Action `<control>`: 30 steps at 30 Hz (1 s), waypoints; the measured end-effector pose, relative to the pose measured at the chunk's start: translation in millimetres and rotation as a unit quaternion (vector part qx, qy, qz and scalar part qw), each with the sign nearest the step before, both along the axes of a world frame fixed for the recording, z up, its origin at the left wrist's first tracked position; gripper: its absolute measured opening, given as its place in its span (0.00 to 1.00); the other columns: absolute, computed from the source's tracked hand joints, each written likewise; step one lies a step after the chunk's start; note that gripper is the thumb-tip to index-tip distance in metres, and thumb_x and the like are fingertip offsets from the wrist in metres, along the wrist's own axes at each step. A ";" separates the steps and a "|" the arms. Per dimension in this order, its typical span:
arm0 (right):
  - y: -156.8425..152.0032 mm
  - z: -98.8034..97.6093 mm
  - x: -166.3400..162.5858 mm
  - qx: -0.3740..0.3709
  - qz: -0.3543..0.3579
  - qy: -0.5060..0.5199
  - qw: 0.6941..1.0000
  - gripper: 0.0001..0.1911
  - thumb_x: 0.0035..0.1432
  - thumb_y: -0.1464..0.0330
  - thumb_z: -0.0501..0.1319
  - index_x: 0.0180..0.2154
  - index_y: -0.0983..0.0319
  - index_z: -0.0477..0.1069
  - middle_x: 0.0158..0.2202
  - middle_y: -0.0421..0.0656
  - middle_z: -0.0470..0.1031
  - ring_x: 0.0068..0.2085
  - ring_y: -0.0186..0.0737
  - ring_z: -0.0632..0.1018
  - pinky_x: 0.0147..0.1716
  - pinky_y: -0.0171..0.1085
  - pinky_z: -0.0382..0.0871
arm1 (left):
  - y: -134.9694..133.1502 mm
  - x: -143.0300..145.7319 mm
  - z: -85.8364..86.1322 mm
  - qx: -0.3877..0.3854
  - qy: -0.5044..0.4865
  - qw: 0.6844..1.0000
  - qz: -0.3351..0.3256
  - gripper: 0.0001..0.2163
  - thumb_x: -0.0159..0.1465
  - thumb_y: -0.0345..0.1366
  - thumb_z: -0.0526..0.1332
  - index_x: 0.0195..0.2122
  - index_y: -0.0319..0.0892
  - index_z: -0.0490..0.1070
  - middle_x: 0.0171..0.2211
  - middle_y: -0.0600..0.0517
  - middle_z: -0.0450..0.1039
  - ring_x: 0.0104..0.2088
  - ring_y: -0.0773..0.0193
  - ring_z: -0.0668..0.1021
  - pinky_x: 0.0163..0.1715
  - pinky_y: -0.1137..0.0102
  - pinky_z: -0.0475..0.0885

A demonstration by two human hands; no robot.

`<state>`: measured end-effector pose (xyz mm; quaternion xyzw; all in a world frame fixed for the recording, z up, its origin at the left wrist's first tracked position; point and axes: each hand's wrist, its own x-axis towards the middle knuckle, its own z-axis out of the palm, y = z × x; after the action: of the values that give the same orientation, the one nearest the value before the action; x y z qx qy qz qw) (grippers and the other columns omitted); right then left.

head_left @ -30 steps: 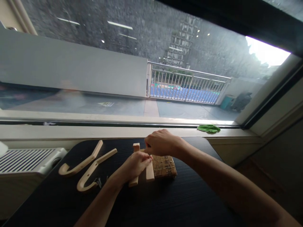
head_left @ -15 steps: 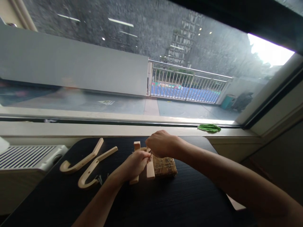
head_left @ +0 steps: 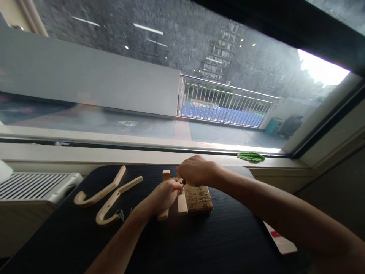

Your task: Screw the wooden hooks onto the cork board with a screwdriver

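My left hand (head_left: 167,196) is closed over a small light-wood frame of two upright bars and a crosspiece. Its thumb and finger pinch at the right wooden bar (head_left: 182,205), around something small that I cannot make out. Above and to the right, my right hand (head_left: 194,169) is curled in a fist around a thin dark tool (head_left: 184,182), whose tip points down at the left fingertips. Most of the tool is hidden in the fist. The left wooden bar (head_left: 163,215) shows below my left hand. A brown patterned block (head_left: 199,198) lies right beside the frame, partly under it.
Two curved wooden pieces, a rear one (head_left: 99,196) and a front one (head_left: 107,207), lie on the black table (head_left: 176,247). Several screws (head_left: 121,215) rest near the front one. A white and red card (head_left: 281,241) lies right. A green cloth (head_left: 251,156) sits on the windowsill; a radiator (head_left: 37,186) stands left.
The view has shifted slightly, and more of the white and red card shows at right. Both hands stay at the wooden frame; the dark tool shows more clearly between them.
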<state>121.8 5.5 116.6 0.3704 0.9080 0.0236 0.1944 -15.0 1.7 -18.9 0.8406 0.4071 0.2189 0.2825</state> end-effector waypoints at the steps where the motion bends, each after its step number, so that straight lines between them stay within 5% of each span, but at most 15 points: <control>1: -0.6 0.0 -1.2 0.006 0.005 0.000 1.000 0.13 0.52 0.76 0.55 0.40 0.64 0.73 0.39 0.48 0.76 0.40 0.45 0.76 0.32 0.37 0.67 | 0.2 -0.4 0.1 -0.002 0.000 1.000 -0.001 0.13 0.61 0.32 0.49 0.27 0.42 0.72 0.30 0.51 0.71 0.31 0.64 0.72 0.33 0.72 0.63; 10: -1.4 -4.8 -5.4 0.009 0.004 -0.011 1.000 0.08 0.53 0.73 0.55 0.32 0.65 0.73 0.33 0.49 0.76 0.36 0.44 0.76 0.31 0.36 0.66 | -2.2 0.3 3.8 -0.007 -0.012 1.000 -0.018 0.13 0.61 0.31 0.48 0.25 0.41 0.71 0.30 0.52 0.70 0.31 0.66 0.71 0.32 0.73 0.62; 17: -2.0 -5.1 -1.5 0.016 0.003 -0.004 1.000 0.10 0.52 0.67 0.57 0.36 0.63 0.72 0.34 0.48 0.77 0.37 0.45 0.77 0.31 0.38 0.66 | 0.7 0.8 -3.6 -0.013 -0.004 1.000 -0.003 0.14 0.62 0.34 0.49 0.27 0.40 0.72 0.32 0.50 0.70 0.31 0.65 0.71 0.34 0.72 0.63; 30: -1.4 -6.0 -5.4 0.036 0.016 -0.003 0.999 0.08 0.54 0.76 0.55 0.32 0.65 0.72 0.34 0.48 0.77 0.37 0.44 0.77 0.30 0.37 0.66 | -0.9 -0.2 -2.4 -0.007 -0.001 1.000 -0.015 0.13 0.62 0.33 0.48 0.24 0.39 0.67 0.29 0.52 0.68 0.30 0.66 0.69 0.32 0.72 0.62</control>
<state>116.4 4.1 110.6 0.3624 0.9119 0.0607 0.1830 -15.2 0.7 -21.4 0.8441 0.3962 0.2124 0.2922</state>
